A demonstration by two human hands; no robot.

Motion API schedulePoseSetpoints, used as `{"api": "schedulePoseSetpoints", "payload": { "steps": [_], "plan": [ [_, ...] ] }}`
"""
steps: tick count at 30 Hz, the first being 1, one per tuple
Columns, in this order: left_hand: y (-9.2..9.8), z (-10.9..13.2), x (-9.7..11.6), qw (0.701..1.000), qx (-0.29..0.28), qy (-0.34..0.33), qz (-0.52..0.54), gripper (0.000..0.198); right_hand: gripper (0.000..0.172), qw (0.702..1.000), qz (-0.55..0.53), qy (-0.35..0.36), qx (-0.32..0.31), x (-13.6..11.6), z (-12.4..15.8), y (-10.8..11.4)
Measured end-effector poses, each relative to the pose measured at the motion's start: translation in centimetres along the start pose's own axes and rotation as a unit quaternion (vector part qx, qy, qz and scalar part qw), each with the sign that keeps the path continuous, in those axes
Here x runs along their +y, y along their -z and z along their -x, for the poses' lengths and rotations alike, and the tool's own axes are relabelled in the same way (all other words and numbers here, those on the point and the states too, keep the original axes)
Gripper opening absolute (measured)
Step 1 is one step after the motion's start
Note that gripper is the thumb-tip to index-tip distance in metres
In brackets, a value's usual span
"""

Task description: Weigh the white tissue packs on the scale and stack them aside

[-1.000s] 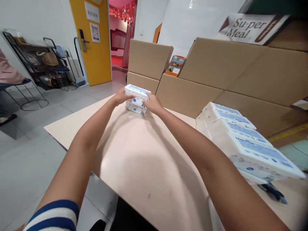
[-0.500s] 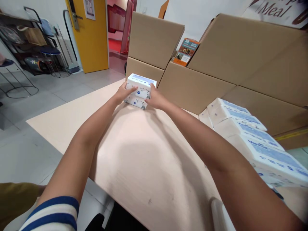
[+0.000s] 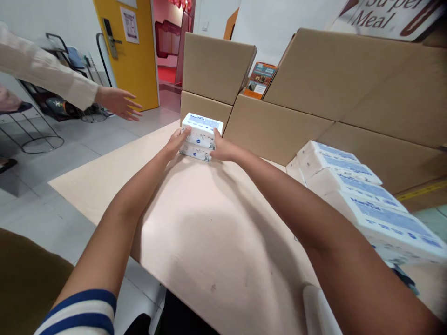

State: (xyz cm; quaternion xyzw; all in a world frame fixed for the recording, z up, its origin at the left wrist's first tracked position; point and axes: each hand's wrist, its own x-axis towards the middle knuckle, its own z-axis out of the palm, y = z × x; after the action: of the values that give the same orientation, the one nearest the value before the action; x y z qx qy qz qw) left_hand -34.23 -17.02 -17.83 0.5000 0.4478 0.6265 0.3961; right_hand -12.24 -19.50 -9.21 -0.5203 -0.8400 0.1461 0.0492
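Two white tissue packs (image 3: 200, 136) with blue print lie stacked at the far side of the pale table (image 3: 195, 232). My left hand (image 3: 175, 142) presses on the stack's left end and my right hand (image 3: 222, 149) on its right end, so both hands clamp the stack between them. The stack rests on the table, close to a low cardboard box (image 3: 204, 108).
A row of several more tissue packs (image 3: 352, 190) lies at the right. Big open cardboard boxes (image 3: 335, 102) stand behind the table. Another person's hand (image 3: 118, 103) in a light sleeve reaches in from the left. A yellow door (image 3: 134, 51) and stools are beyond.
Another person's arm has come into view at the upper left. My hands stay on the stack, which sits in about the same spot; the view shifted slightly.
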Motion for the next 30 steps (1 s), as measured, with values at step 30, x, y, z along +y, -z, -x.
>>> {"api": "schedulePoseSetpoints", "payload": {
  "steps": [30],
  "plan": [
    [-16.1,4.4,-1.2,0.996,-0.081,0.016,0.036,0.061,0.099,0.99,0.117,-0.082,-0.002,11.2,10.3,5.4]
  ]
}}
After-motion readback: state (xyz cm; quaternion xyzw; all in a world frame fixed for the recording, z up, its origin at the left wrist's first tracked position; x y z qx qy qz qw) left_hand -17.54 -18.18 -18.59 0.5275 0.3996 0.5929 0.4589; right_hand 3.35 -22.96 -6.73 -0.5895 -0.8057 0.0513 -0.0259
